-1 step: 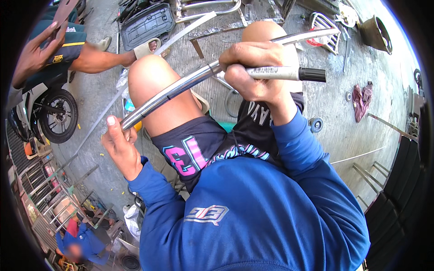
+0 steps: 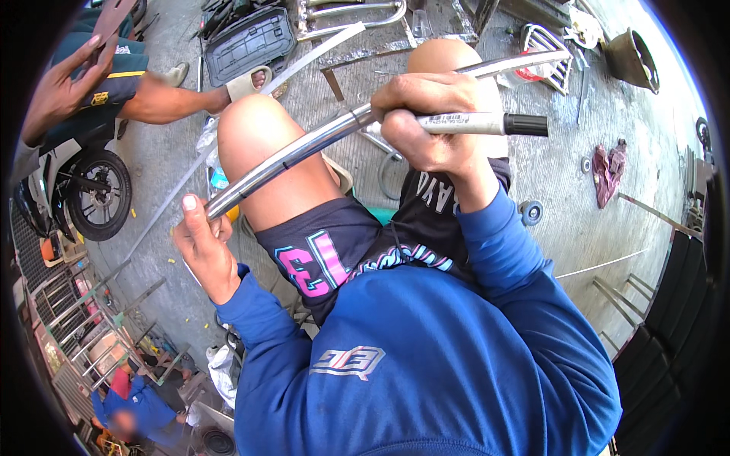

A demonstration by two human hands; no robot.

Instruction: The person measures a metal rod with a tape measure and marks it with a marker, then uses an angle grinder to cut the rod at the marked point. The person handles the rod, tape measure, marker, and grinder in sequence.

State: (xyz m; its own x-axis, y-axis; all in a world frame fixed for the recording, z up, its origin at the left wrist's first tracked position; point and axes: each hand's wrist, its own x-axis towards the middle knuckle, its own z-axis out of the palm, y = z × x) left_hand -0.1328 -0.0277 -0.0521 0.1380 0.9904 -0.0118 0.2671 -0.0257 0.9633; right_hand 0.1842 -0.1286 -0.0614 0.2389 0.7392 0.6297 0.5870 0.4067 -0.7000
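A shiny, slightly curved metal tube (image 2: 312, 141) slants across my lap from lower left to upper right, passing over my knees. My left hand (image 2: 204, 247) grips its lower end, the thumb lying along the near side. Dark lines ring the tube in two places. My right hand (image 2: 433, 118) is closed around a marker pen (image 2: 464, 123) with a pale barrel and a black cap end pointing right. That hand rests against the tube's upper part; its fingers hide the pen's other end, and whether they also grip the tube I cannot tell.
A person's hand (image 2: 65, 91) and leg are at the upper left, near a motorcycle wheel (image 2: 99, 195). Beyond my knees lie an open black tool case (image 2: 249, 47) and metal frames (image 2: 357, 14). A bucket (image 2: 633, 61) and a purple cloth (image 2: 608, 173) are on the right.
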